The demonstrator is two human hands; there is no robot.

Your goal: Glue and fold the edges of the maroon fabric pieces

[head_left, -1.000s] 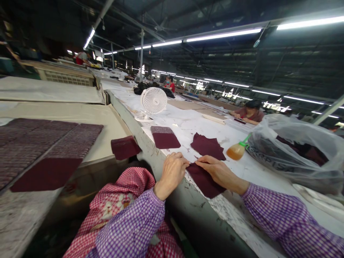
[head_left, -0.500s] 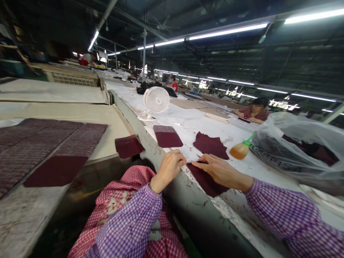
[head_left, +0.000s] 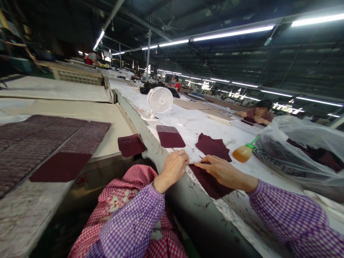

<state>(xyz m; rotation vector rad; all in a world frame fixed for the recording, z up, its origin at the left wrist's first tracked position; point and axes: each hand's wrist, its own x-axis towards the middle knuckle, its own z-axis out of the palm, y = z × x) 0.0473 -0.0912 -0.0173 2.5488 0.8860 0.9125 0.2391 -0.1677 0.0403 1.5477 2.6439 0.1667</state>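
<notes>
A dark maroon fabric piece (head_left: 208, 182) lies at the near edge of the white worktable (head_left: 188, 125). My left hand (head_left: 174, 167) rests curled at the piece's far left corner, fingers pinched at its edge. My right hand (head_left: 220, 171) lies flat on top of the piece, fingers stretched toward the left hand. Beyond them sit a stack of maroon pieces (head_left: 213, 146), a folded maroon piece (head_left: 170, 137) and an orange-filled squeeze bottle with a green cap (head_left: 244, 152). Both sleeves are purple check.
A white desk fan (head_left: 159, 101) stands farther up the table. A clear plastic bag of dark fabric (head_left: 301, 150) is at the right. A left-hand table holds rows of maroon pieces (head_left: 51, 143), one hanging (head_left: 131, 144) off its edge. A person (head_left: 259, 113) works across the table.
The view has shifted slightly; my hands stay at the maroon piece, with the right fingers stretching a little flatter along its far edge.
</notes>
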